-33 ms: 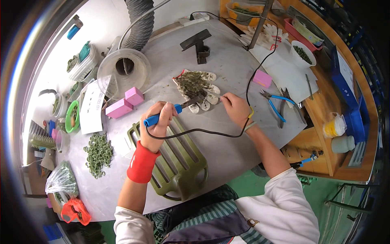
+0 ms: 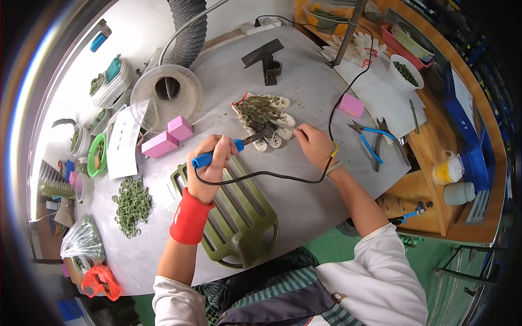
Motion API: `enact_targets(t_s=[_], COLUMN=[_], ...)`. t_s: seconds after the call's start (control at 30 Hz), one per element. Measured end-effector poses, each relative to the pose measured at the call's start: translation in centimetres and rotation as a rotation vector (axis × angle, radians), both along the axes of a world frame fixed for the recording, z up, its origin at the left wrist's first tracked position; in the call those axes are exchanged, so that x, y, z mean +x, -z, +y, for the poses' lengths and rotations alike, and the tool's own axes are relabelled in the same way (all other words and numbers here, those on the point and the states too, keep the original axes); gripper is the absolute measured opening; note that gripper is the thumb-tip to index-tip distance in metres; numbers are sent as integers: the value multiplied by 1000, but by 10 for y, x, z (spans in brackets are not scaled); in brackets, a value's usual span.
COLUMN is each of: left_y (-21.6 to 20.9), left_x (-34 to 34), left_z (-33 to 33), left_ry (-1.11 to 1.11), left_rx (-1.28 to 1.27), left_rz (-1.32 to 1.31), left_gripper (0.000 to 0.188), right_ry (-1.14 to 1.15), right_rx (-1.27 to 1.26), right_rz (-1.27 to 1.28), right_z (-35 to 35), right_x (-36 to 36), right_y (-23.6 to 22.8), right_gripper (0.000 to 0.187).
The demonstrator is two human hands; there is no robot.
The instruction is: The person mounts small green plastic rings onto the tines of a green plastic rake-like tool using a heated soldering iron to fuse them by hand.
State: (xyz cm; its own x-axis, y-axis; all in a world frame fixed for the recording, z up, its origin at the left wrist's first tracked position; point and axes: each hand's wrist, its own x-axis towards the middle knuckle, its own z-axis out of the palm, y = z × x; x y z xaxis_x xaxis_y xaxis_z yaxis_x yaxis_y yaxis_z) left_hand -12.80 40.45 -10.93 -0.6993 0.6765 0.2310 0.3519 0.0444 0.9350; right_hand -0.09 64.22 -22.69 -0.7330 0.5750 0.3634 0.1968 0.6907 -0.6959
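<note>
My left hand (image 2: 209, 165), below a red wristband, is closed around the blue handle of a corded tool that looks like a soldering iron (image 2: 202, 160). Its dark metal end points right and reaches over a soiled white work glove (image 2: 280, 101) covered with dark green crumbs. Beside the glove's fingers, my right hand (image 2: 315, 145) pinches a thin, pale piece near the tool's tip; what kind of piece it is cannot be made out. Beneath my left hand lies an olive-green slatted plastic piece (image 2: 251, 244). The black cord (image 2: 261, 175) loops across from the handle to my right wrist.
Left of me lie a heap of small green rings (image 2: 131, 206), pink blocks (image 2: 160, 145) and a green basket (image 2: 97, 156). A clear funnel hood (image 2: 190, 98) and a black stand (image 2: 269, 70) stand behind. Blue-handled pliers (image 2: 372, 144) and a pink block (image 2: 352, 105) lie right.
My right hand has shifted very slightly beside the glove. The left hand and the tool are almost unmoved.
</note>
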Motion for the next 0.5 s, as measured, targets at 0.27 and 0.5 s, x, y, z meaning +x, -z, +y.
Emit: enact_targets(t_s=[0.27,0.5], left_y=[-7,-8], left_x=[-8,-18], left_z=[5,12], left_ry=[11,35], left_rx=[17,12], left_rz=[-21,20], left_gripper=[36,38], right_ry=[-49,-25], right_rx=[169,257], right_rz=[-165,-131], right_z=[-8,1], right_x=[-4,-1], right_y=[-5,1], right_gripper=[22,24])
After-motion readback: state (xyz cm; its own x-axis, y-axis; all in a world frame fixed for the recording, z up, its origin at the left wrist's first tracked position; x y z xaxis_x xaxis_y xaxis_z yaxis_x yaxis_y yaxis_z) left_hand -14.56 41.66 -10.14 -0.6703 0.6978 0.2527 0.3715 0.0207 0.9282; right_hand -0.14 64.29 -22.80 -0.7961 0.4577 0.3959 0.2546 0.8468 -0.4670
